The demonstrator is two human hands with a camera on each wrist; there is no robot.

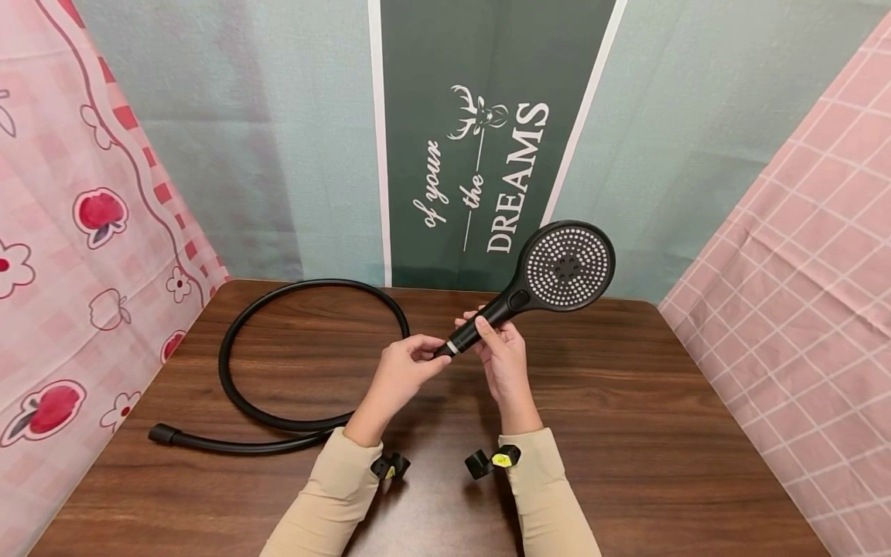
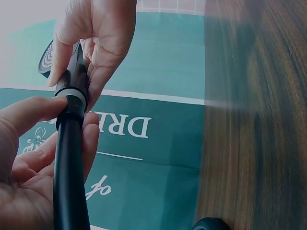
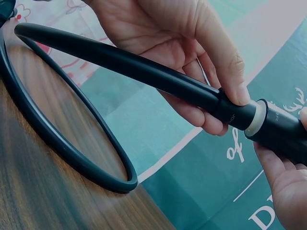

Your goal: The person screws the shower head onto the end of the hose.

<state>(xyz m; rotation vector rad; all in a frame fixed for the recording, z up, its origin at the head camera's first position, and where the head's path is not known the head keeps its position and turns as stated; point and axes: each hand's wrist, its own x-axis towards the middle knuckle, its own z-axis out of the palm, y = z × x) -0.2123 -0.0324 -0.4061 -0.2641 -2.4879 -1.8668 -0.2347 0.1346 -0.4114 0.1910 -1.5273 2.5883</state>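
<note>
A black shower head (image 1: 567,267) with a pale-dotted spray face is held above the table, tilted up to the right. My right hand (image 1: 503,360) grips its handle (image 1: 480,325), thumb on top. My left hand (image 1: 404,371) pinches the end fitting of a black shower hose (image 3: 235,114) between thumb and fingers, right at the handle's lower end. A pale ring (image 3: 257,118) shows between fitting and handle in the right wrist view. From there the hose (image 1: 226,360) runs down into a wide loop on the table.
The hose's other end fitting (image 1: 162,434) lies at the left of the brown wooden table (image 1: 626,433). A green printed cloth (image 1: 431,46) hangs behind, with pink patterned cloths at the left (image 1: 42,325) and right (image 1: 786,309). Both wrists wear small black cameras.
</note>
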